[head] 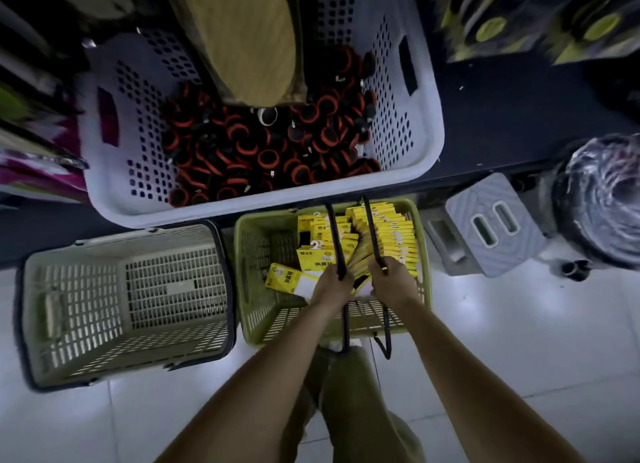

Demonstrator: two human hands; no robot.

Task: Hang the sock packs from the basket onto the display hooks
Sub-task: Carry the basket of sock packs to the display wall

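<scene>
I am looking straight down at a pale tiled shop floor (pixel 519 358) running along a dark shelf base. At the far left an empty beige basket (pixel 45 289) is sitting on the tiles. Just right of it the green basket (pixel 242 255) is holding the yellow sock packs (pixel 398 234), most of them stacked on edge along its far and right sides. Behind both, a large white basket (pixel 429 116) is sitting full of black-and-red items. The left hand (pixel 332 284) and the right hand (pixel 393 284) are both reaching into the green basket, close together, each lying against one of the black handles (pixel 334 227). The fingers are curling down out of sight, so I cannot tell whether they are pinching the fanned packs between them or the handles. Further right a grey step stool (pixel 485 227) is standing. I am judging this as the pick-up step. No display hooks are showing clearly, so next I need a firm hold on a bunch, then a lift up to the display.
</scene>
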